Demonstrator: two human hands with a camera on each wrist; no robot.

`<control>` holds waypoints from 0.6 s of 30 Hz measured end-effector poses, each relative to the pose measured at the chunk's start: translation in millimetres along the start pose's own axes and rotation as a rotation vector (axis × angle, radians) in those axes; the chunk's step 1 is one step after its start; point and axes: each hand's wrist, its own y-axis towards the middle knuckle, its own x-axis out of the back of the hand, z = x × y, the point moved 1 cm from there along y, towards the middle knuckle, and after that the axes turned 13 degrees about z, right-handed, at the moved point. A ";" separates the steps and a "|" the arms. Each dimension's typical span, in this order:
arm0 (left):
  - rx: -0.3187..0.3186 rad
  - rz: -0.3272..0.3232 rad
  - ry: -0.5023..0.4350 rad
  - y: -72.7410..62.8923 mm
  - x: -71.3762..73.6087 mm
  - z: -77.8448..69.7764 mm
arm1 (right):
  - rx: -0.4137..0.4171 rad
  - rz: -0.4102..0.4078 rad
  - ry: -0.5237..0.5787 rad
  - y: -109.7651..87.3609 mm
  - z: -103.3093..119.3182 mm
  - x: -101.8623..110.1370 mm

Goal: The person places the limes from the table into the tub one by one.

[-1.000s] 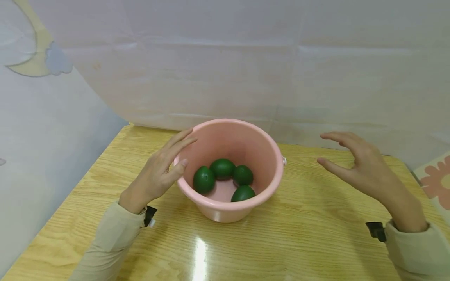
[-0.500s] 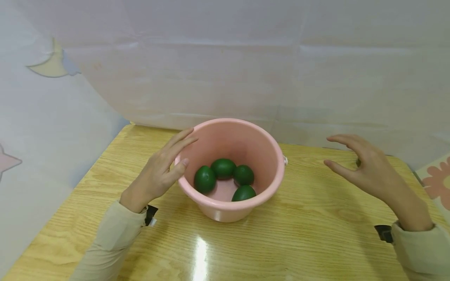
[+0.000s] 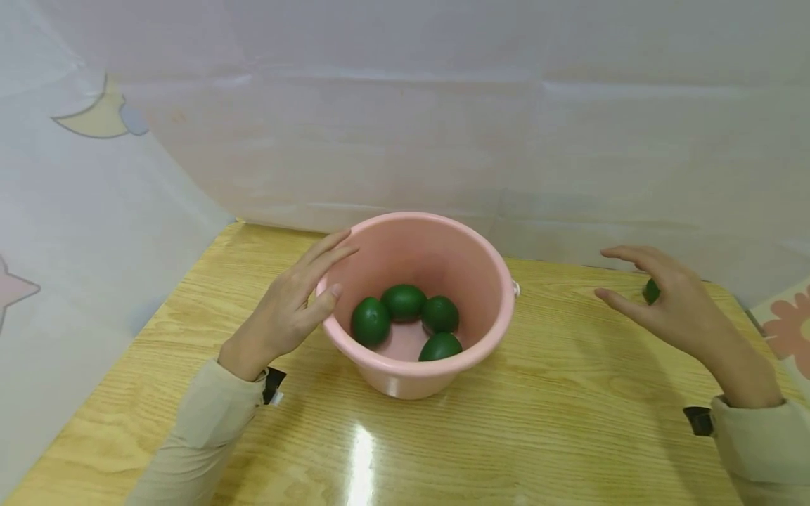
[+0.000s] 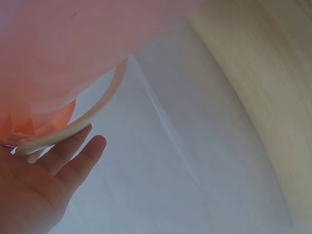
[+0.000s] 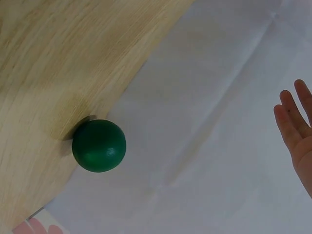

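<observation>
A pink bucket (image 3: 380, 365) stands on the wooden table with several dark green, smooth oval fruits (image 3: 403, 302) at its bottom. My left hand (image 3: 281, 316) lies at the bucket's left rim, fingers spread and fairly straight, thumb tip over the rim. In the left wrist view, the fingers lie right by the bucket's pale handle (image 4: 100, 105). My right hand (image 3: 683, 302) hovers at the right, thumb and fingers apart with nothing between them. Partly hidden behind it is another green fruit (image 3: 650, 291), seen whole as a round green fruit (image 5: 99, 146) in the right wrist view.
The wooden table (image 3: 557, 429) ends at the back against a pale sheet (image 3: 633, 161). Near the table's back right edge lies the lone fruit. A flower print (image 3: 787, 323) shows beyond the right edge.
My right hand has moved a little to the right, and the lone green fruit has come into sight behind it. The left hand and bucket stay about where they were.
</observation>
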 end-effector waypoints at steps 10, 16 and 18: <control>0.008 0.004 -0.009 0.7 -0.1 0.0 | -0.047 0.027 0.031 -2.7 -12.2 -1.2; 0.013 0.004 -0.009 -0.3 0.1 0.4 | -0.031 0.007 0.013 -4.4 -22.0 -5.5; 0.013 0.003 -0.009 -0.3 0.2 0.3 | -0.029 0.002 0.011 -5.1 -26.6 -7.3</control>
